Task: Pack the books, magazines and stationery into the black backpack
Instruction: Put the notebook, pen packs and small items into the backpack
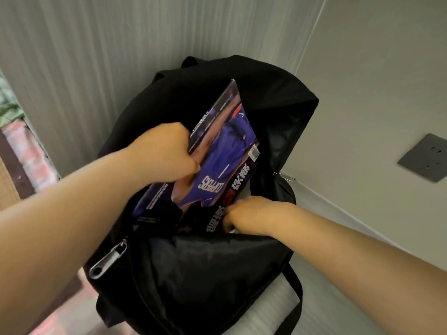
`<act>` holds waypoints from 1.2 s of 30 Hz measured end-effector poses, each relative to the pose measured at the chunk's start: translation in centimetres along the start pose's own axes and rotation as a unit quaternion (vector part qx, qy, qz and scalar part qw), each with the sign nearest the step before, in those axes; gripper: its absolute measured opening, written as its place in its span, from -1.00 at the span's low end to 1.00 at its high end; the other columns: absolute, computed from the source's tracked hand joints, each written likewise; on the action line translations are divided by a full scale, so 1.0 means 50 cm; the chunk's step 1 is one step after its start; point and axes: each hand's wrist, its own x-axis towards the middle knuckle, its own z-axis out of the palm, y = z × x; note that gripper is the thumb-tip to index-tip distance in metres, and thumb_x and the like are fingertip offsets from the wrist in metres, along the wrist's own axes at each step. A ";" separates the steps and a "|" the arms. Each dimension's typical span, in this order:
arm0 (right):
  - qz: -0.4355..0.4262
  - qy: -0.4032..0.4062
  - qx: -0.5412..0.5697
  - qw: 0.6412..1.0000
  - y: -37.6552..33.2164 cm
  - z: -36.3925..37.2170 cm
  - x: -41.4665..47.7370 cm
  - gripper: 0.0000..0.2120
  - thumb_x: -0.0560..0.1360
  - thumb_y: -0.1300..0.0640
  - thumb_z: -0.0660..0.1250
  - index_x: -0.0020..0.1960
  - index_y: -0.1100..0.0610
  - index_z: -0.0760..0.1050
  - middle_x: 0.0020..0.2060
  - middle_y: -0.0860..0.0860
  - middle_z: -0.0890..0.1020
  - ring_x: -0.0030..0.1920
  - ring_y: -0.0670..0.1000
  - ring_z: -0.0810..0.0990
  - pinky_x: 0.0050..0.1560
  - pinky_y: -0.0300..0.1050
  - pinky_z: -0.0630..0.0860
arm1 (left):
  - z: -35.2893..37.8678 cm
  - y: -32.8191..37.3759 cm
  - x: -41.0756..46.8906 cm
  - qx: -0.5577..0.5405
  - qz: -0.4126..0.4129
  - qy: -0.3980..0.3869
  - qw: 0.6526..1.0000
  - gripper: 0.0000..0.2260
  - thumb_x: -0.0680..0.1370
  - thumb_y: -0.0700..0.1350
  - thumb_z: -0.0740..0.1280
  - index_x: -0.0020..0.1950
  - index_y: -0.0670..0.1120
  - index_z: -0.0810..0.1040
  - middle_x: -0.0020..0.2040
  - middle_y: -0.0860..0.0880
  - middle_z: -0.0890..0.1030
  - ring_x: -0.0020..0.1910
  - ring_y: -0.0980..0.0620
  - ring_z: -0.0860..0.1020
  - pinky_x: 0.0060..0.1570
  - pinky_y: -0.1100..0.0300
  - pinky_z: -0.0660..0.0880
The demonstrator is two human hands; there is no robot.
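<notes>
Left hand point(167, 153) clamps the mag point(217, 160) by its spine edge, mag half inside the bag point(278, 105), tilted. Right hand point(251, 215) sits at the bag mouth under the mag's lower corner, fingers hidden, can't tell its grip. Best slide it flat down the back wall, w/ the mouth held wide. Bag rests on a pale surface, grey walls behind, socket point(425, 157) right of bag.

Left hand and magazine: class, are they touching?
Touching. The head view shows the left hand closed on the magazine's upper edge, its grip wrapping the cover, above the backpack.
</notes>
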 end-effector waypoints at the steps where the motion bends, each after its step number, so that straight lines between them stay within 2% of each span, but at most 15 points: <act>1: 0.004 -0.020 0.030 0.999 0.005 0.000 -0.010 -0.68 0.57 0.20 0.07 0.29 0.11 0.41 0.31 0.08 0.41 0.27 0.11 0.39 0.09 -0.13 0.32 | -0.003 0.009 0.014 0.011 0.002 -0.030 0.999 -0.75 0.38 -0.14 0.39 0.02 -0.19 0.56 -0.24 -0.07 0.53 -0.20 -0.07 0.51 -0.33 0.19 0.41; 3: 0.003 -0.050 0.077 0.996 0.015 0.003 -0.032 -0.66 0.58 0.20 0.04 0.31 0.14 0.39 0.32 0.09 0.41 0.26 0.12 0.41 0.12 -0.15 0.30 | 0.007 0.028 0.041 0.037 0.006 -0.082 0.996 -0.71 0.37 -0.13 0.41 0.05 -0.20 0.54 -0.18 -0.09 0.55 -0.18 -0.05 0.51 -0.22 0.16 0.46; 6: -0.008 -0.100 0.088 0.991 0.022 0.010 -0.063 -0.63 0.58 0.22 0.03 0.36 0.13 0.33 0.37 0.08 0.38 0.31 0.11 0.37 0.33 -0.05 0.27 | 0.056 0.063 0.070 0.096 0.013 -0.162 0.982 -0.74 0.39 -0.11 0.39 0.02 -0.18 0.52 -0.23 -0.06 0.53 -0.17 -0.02 0.51 -0.24 0.18 0.46; 9: -0.019 -0.121 0.084 0.989 0.018 0.026 -0.082 -0.61 0.58 0.19 0.07 0.40 0.08 0.28 0.40 0.06 0.33 0.33 0.11 0.35 0.33 -0.05 0.28 | 0.130 0.088 0.083 0.192 0.043 -0.211 0.957 -0.75 0.45 -0.08 0.34 0.07 -0.15 0.49 -0.24 -0.04 0.45 -0.12 -0.04 0.48 -0.21 0.19 0.37; 12: -0.021 -0.100 0.093 0.990 0.025 0.040 -0.090 -0.59 0.58 0.19 0.07 0.42 0.03 0.25 0.42 0.05 0.31 0.34 0.12 0.35 0.37 0.01 0.30 | 0.167 0.078 0.092 0.217 0.050 -0.218 0.950 -0.79 0.51 -0.01 0.24 0.04 -0.12 0.48 -0.11 -0.07 0.49 -0.07 -0.09 0.51 -0.20 0.17 0.36; 16: -0.033 -0.081 0.099 0.991 0.031 0.047 -0.077 -0.60 0.57 0.21 0.09 0.40 0.06 0.28 0.39 0.07 0.35 0.31 0.14 0.39 0.34 0.05 0.34 | 0.163 0.046 0.078 0.192 0.042 -0.183 0.963 -0.67 0.46 0.05 0.29 0.15 -0.10 0.46 0.07 -0.11 0.58 0.08 -0.09 0.54 -0.14 0.17 0.40; 19: -0.028 -0.069 0.117 0.990 0.031 0.043 -0.070 -0.61 0.56 0.22 0.10 0.38 0.09 0.31 0.37 0.08 0.38 0.29 0.13 0.41 0.32 0.00 0.35 | 0.155 0.021 0.053 0.189 0.030 -0.220 0.957 -0.56 0.39 0.03 0.39 0.22 -0.06 0.43 0.13 -0.07 0.58 0.11 -0.05 0.54 -0.01 0.15 0.47; 22: -0.026 -0.059 0.151 0.986 0.034 0.044 -0.076 -0.64 0.55 0.20 0.12 0.34 0.09 0.37 0.33 0.07 0.44 0.25 0.12 0.44 0.31 -0.01 0.37 | 0.125 -0.017 0.017 0.183 0.018 -0.241 0.953 -0.60 0.39 0.05 0.38 0.17 -0.05 0.44 0.10 -0.05 0.60 0.09 -0.01 0.55 -0.02 0.23 0.45; 25: -0.013 0.026 0.190 0.981 0.040 0.014 -0.103 -0.68 0.51 0.21 0.20 0.24 0.11 0.48 0.21 0.05 0.57 0.18 0.06 0.52 0.21 -0.16 0.41 | 0.098 -0.044 -0.024 0.178 0.028 -0.252 0.951 -0.70 0.43 -0.01 0.35 0.13 -0.05 0.48 0.10 -0.04 0.60 0.09 0.01 0.54 0.00 0.26 0.43; 26: -0.006 0.095 0.215 0.972 0.046 -0.006 -0.114 -0.71 0.49 0.23 0.22 0.18 0.12 0.53 0.13 0.03 0.62 0.13 0.03 0.55 0.18 -0.18 0.42 | 0.096 -0.045 -0.035 0.165 0.035 -0.261 0.951 -0.72 0.44 -0.02 0.34 0.12 -0.05 0.50 0.10 -0.04 0.60 0.09 0.02 0.54 0.03 0.25 0.44; 28: 0.004 0.253 0.279 0.926 0.056 -0.059 -0.131 -0.76 0.47 0.25 0.24 0.08 0.13 0.58 -0.01 -0.01 0.65 0.04 -0.04 0.58 0.16 -0.17 0.45 | 0.098 -0.039 -0.051 0.143 0.056 -0.273 0.950 -0.73 0.46 0.02 0.31 0.11 -0.05 0.52 0.09 -0.03 0.61 0.08 0.03 0.54 0.10 0.20 0.47; 29: 0.006 0.311 0.280 0.908 0.060 -0.083 -0.129 -0.76 0.47 0.26 0.23 0.09 0.12 0.57 0.01 -0.02 0.63 0.05 -0.06 0.56 0.18 -0.19 0.43 | 0.102 -0.035 -0.056 0.140 0.061 -0.278 0.948 -0.72 0.48 0.05 0.28 0.11 -0.07 0.53 0.09 -0.04 0.61 0.08 0.02 0.54 0.11 0.17 0.47; 30: 0.006 0.336 0.251 0.908 0.060 -0.101 -0.119 -0.73 0.49 0.25 0.21 0.15 0.11 0.54 0.10 -0.01 0.60 0.11 -0.07 0.52 0.20 -0.21 0.39 | 0.106 -0.031 -0.058 0.140 0.061 -0.281 0.948 -0.70 0.50 0.08 0.24 0.09 -0.09 0.53 0.08 -0.06 0.61 0.07 -0.01 0.54 0.12 0.15 0.46; 33: -0.002 0.299 0.138 0.944 0.042 -0.128 -0.051 -0.60 0.50 0.26 0.18 0.33 0.11 0.35 0.31 0.07 0.45 0.30 0.06 0.39 0.26 -0.11 0.33 | 0.100 -0.033 -0.065 0.111 0.052 -0.276 0.953 -0.69 0.56 0.04 0.14 -0.01 -0.17 0.53 0.04 -0.12 0.61 0.05 -0.05 0.53 0.10 0.16 0.42; 36: 0.007 0.280 0.070 0.957 0.020 -0.133 0.013 -0.56 0.48 0.28 0.18 0.36 0.17 0.28 0.28 0.18 0.44 0.26 0.18 0.40 0.18 0.01 0.37 | 0.085 -0.045 -0.079 0.079 0.040 -0.236 0.968 -0.74 0.58 -0.07 0.13 -0.04 -0.18 0.55 0.01 -0.08 0.62 0.01 0.02 0.53 0.01 0.26 0.36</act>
